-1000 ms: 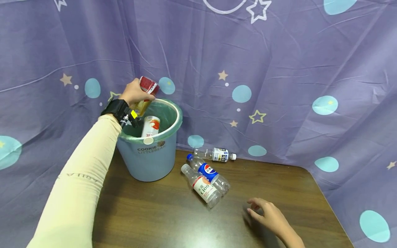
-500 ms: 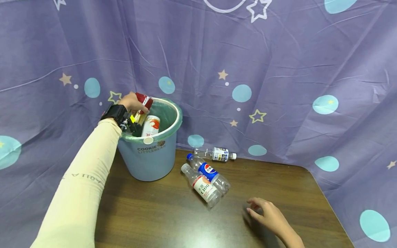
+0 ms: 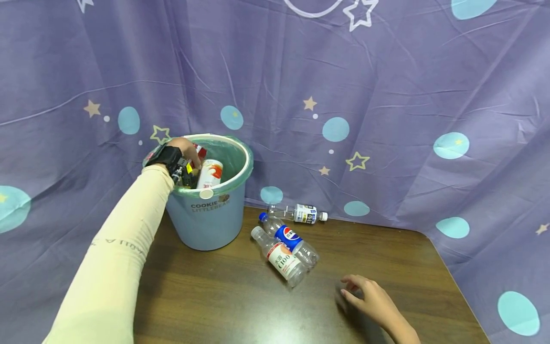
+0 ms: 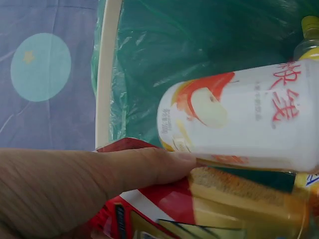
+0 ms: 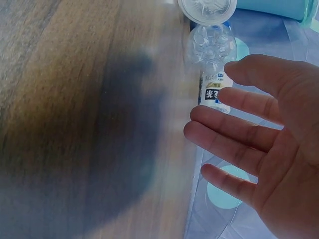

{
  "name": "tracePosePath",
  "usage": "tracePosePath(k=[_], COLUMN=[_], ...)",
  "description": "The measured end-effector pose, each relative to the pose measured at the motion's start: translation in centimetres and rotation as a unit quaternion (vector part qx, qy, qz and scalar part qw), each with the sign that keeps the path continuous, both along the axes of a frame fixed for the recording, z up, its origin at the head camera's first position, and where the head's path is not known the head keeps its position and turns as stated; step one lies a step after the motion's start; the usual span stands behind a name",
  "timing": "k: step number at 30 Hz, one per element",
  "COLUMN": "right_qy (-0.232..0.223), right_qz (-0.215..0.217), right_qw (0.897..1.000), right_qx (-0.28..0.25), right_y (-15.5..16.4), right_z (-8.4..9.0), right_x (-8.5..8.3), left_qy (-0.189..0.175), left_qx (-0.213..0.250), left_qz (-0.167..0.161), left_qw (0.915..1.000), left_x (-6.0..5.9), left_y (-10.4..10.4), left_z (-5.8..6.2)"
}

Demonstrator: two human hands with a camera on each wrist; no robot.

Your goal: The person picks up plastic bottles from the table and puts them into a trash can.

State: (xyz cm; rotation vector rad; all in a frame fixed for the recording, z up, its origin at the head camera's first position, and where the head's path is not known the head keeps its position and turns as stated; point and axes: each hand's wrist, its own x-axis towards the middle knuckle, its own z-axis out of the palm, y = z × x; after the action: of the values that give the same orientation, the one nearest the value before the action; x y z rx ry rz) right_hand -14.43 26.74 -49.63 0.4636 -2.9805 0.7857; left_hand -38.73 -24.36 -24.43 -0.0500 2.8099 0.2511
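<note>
My left hand (image 3: 189, 150) reaches inside the bucket (image 3: 206, 224), which is lined with a green bag. It holds a red-and-yellow package (image 4: 164, 204), its thumb lying along the near side; the other fingers are hidden. Touching or right beside the thumb tip leans a white can or bottle (image 4: 239, 114) with an orange apple picture and red lettering. My right hand (image 3: 371, 301) hovers over the table with fingers relaxed and apart, holding nothing. Nearest to it lie a clear C100 bottle (image 3: 283, 260) and a blue-labelled Pepsi bottle (image 3: 292, 241).
Behind the Pepsi bottle, a clear bottle with a white label (image 3: 305, 214) lies on its side by the curtain (image 3: 386, 95). A bottle with a yellowish cap (image 4: 310, 24) shows deeper in the bucket. Brown wooden table (image 3: 215, 296) extends to a right edge.
My left hand has gone down from above the rim into the bucket with the red-and-yellow package, which is now mostly below the rim. My right hand and the bottles on the table stay put.
</note>
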Motion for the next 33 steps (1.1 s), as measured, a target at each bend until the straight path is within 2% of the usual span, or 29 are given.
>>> tracePosePath(k=[4, 8, 9, 12, 15, 17, 20, 23, 26, 33], right_qy=[0.0, 0.002, 0.003, 0.005, 0.0, -0.001, 0.002, 0.008, 0.011, 0.005], right_qz=[0.004, 0.005, 0.006, 0.008, 0.011, 0.012, 0.011, 0.006, 0.001, 0.003], right_qw=[1.0, 1.0, 1.0, 1.0, 1.0, 1.0, 1.0, 1.0, 1.0, 1.0], right_qx=[-0.002, -0.002, -0.001, -0.002, -0.006, -0.007, -0.006, -0.002, 0.001, -0.002], right_y=[0.1, 0.1, 0.1, 0.1, 0.1, 0.2, 0.2, 0.2, 0.2, 0.4], right_z=[0.0, -0.1, -0.1, -0.1, -0.2, -0.2, -0.3, -0.3, -0.4, -0.6], right_x=[0.1, 0.2, 0.3, 0.3, 0.4, 0.4, 0.3, 0.3, 0.2, 0.2], left_qy=[-0.016, -0.001, -0.014, -0.031, -0.054, -0.038, -0.044, -0.064, -0.07, -0.073], left_qx=[-0.004, 0.005, -0.014, -0.056, -0.078, -0.066, -0.042, -0.029, -0.024, -0.036], left_qz=[-0.015, -0.001, -0.015, -0.02, -0.011, 0.022, 0.042, 0.034, 0.024, 0.009], left_qw=[0.9998, 1.0, 0.9997, 0.9978, 0.9954, 0.9969, 0.9972, 0.9969, 0.997, 0.9966], left_x=[-0.3, -0.2, -0.4, -1.1, -2.1, -2.6, -2.3, -0.8, 0.2, 0.9], left_y=[-0.2, -0.1, -0.1, 0.3, 0.4, 0.5, 1.0, 2.0, 2.6, 3.3], left_z=[-0.2, -0.5, -0.5, -0.7, -1.0, -1.4, -0.8, 0.7, 1.7, 2.4])
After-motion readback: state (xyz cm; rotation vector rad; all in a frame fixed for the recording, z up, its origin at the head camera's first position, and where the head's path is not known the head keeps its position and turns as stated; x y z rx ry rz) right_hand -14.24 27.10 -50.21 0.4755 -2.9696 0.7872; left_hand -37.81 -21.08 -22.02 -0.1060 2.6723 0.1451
